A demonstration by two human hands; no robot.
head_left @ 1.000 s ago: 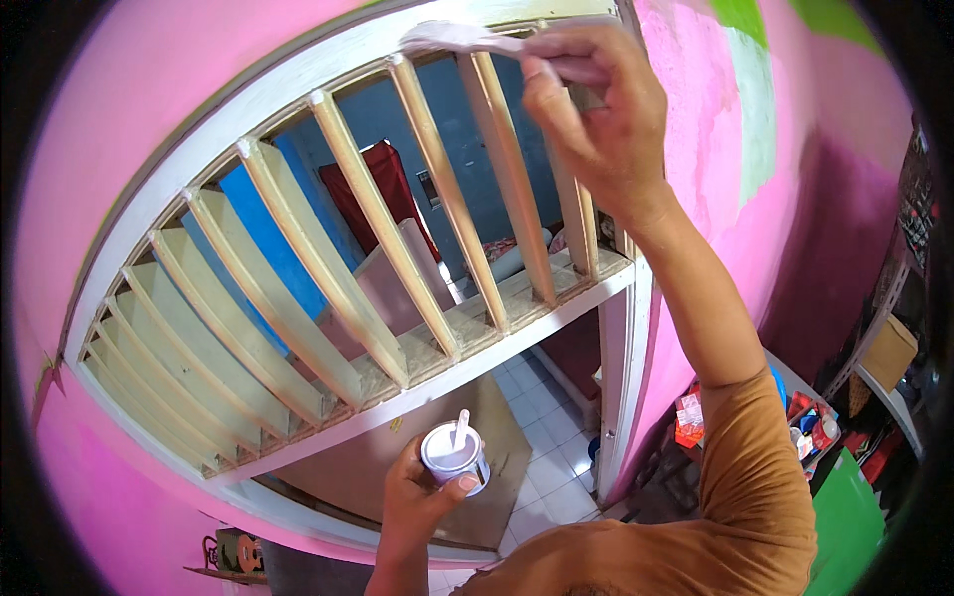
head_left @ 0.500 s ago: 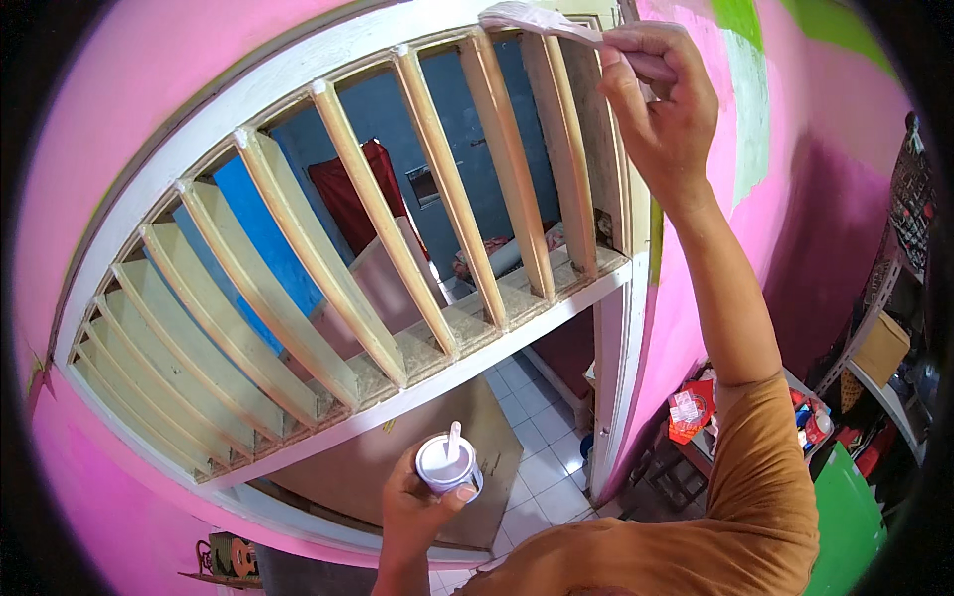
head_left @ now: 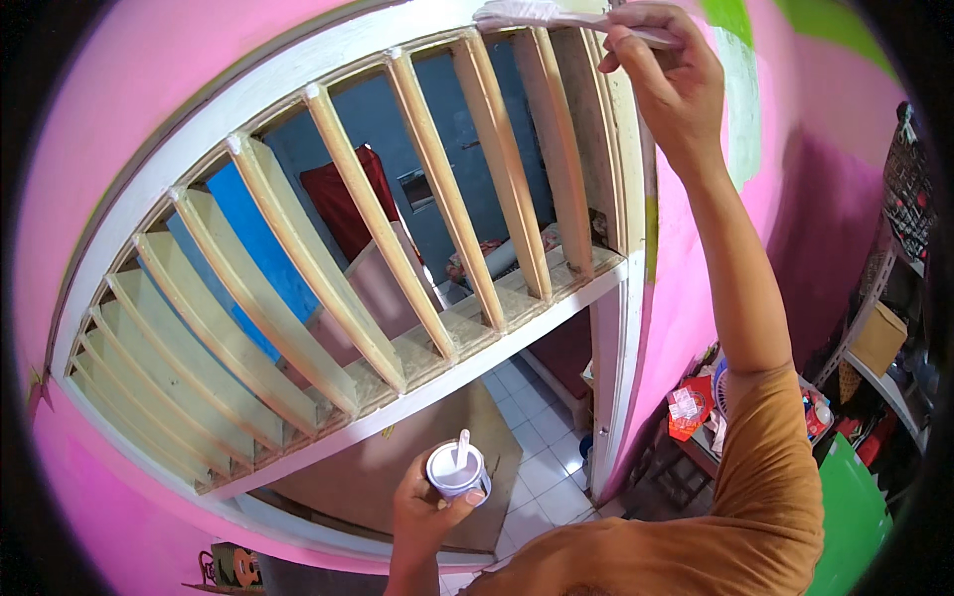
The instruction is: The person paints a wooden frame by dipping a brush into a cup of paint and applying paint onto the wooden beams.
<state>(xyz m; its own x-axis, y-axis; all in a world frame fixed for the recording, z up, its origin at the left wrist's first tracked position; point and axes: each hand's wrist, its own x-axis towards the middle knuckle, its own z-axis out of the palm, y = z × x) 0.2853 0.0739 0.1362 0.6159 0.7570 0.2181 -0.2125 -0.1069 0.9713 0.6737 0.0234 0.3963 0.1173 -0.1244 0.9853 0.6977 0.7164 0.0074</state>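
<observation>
My right hand [head_left: 681,84] is raised at the upper right, its fingers closed round the handle of a paintbrush [head_left: 522,14]. The brush's whitened bristles lie along the white top rail [head_left: 348,52] of a slatted vent frame, above the slats near its right end. Low in the middle, my left hand [head_left: 422,512] grips a small white cup [head_left: 459,487] of white paint [head_left: 446,463]. A pale stick [head_left: 463,447] stands up out of the paint. Cream wooden slats [head_left: 437,199] run down the opening; several have white paint on their top ends.
Pink walls [head_left: 119,507] surround the frame, and a white lower rail [head_left: 417,382] crosses above a doorway with a brown door panel [head_left: 388,487]. At the right are a cluttered table [head_left: 696,447], a shelf rack [head_left: 884,368] and a green panel [head_left: 850,507].
The brush handle has turned more level and shows further through my right fingers, with the bristles still at the top rail. My left hand and the cup have shifted slightly right.
</observation>
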